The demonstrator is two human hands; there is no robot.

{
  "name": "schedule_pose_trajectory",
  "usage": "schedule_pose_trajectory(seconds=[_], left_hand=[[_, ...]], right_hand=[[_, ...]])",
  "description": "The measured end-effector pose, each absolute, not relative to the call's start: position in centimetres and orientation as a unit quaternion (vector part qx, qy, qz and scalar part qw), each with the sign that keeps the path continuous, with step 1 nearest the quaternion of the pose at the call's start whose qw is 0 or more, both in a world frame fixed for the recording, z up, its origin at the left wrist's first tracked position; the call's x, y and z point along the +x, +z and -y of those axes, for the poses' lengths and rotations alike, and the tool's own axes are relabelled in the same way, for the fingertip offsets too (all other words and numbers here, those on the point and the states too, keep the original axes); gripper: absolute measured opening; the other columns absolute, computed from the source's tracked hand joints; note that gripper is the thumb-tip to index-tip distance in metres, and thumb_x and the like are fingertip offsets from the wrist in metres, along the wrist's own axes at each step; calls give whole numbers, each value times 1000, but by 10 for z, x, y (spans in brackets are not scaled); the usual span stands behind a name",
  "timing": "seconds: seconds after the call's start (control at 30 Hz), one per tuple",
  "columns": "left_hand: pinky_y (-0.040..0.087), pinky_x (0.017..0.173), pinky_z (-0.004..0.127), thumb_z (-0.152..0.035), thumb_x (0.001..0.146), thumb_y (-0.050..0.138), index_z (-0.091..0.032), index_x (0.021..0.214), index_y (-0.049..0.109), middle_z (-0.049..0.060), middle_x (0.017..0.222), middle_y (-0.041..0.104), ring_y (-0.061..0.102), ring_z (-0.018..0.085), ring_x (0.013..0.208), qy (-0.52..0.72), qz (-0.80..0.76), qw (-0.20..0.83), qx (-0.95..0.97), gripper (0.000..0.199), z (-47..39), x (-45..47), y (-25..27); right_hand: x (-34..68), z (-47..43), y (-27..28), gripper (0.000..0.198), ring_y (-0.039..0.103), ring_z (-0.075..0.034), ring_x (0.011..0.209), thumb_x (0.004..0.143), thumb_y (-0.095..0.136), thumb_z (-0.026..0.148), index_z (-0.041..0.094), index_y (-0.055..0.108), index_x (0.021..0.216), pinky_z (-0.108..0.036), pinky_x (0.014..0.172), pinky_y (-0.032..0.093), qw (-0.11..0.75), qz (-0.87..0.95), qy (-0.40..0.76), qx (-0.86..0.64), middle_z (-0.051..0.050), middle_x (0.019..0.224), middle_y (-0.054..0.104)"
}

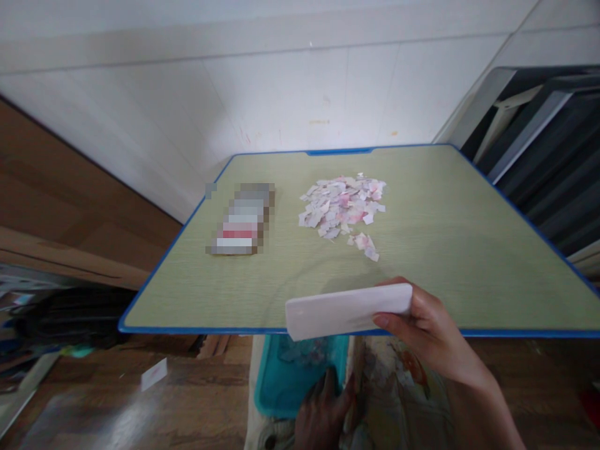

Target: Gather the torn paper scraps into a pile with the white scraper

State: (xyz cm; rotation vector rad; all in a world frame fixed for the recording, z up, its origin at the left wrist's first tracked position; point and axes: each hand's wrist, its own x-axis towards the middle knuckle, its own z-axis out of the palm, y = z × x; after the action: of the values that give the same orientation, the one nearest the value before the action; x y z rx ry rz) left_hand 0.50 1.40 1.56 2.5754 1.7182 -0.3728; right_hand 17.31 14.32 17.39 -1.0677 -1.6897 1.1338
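Observation:
A flat white rectangular plastic piece (347,310) is held in my right hand (417,331), thumb on its near face and fingers behind. It hovers over the table's front edge. Below that edge, my left hand (321,412) grips the near right rim of a teal plastic tray (276,400). Torn paper scraps (307,351) lie inside the tray, partly hidden by the table edge and the white piece. On the table, a heap of pale and pinkish paper scraps (342,203) sits beyond my right hand, with a few loose scraps (365,245) nearer me.
The green table (450,250) has a blue rim. A pixelated flat object (241,219) lies on its left side. A white wall (281,100) stands behind. Dark panels (553,144) lean at right. A paper piece (154,374) lies on the wooden floor (197,400).

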Motion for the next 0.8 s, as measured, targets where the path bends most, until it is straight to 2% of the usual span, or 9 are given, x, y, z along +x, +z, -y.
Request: schedule_pose_trajectory(seconds=[0.27, 0.43, 0.5, 0.57, 0.67, 0.8], left_hand=[[50, 65, 27, -9, 74, 50, -35, 127, 23, 10, 109, 56, 58, 19, 86, -99, -543, 17, 834, 65, -10, -1, 1], [49, 64, 23, -4, 72, 50, -39, 122, 30, 7, 107, 57, 58, 16, 82, -99, -550, -3, 829, 64, -11, 0, -3], [49, 63, 23, -3, 71, 50, -40, 121, 32, 6, 107, 56, 59, 16, 80, -105, -555, -1, 825, 65, -12, 1, -1], [49, 62, 24, -3, 71, 50, -40, 123, 31, 6, 107, 56, 59, 16, 79, -105, -555, 6, 825, 67, -13, 2, 0], [49, 62, 25, -2, 69, 50, -41, 124, 28, 6, 107, 57, 60, 17, 77, -101, -556, 6, 825, 71, -13, 2, -2], [50, 62, 24, -2, 65, 52, -42, 123, 30, 5, 107, 59, 60, 17, 77, -99, -556, -5, 825, 73, -12, 2, -6]], right_hand=[[169, -143, 172, 20, 60, -11, 62, 70, 61, 18, 20, 58, 89, -19, 53, 48, 522, 590, 382, -483, 1, 75, 64], [203, -163, 189, 29, 61, -10, 67, 67, 61, 11, 18, 60, 95, -18, 59, 47, 589, 509, 344, -524, -2, 85, 67], [225, -184, 206, 37, 61, -8, 69, 67, 58, 9, 16, 58, 103, -18, 62, 44, 624, 500, 331, -501, -2, 88, 66], [245, -208, 222, 44, 60, -9, 82, 73, 45, 11, 13, 48, 117, -21, 65, 40, 603, 497, 380, -495, -3, 98, 63], [262, -241, 236, 53, 54, -11, 92, 73, 23, 17, 8, 35, 124, -23, 58, 34, 558, 472, 449, -515, -4, 108, 56], [262, -270, 220, 47, 55, -16, 91, 73, 33, 23, 8, 45, 115, -22, 54, 35, 574, 423, 477, -514, -7, 108, 57]])
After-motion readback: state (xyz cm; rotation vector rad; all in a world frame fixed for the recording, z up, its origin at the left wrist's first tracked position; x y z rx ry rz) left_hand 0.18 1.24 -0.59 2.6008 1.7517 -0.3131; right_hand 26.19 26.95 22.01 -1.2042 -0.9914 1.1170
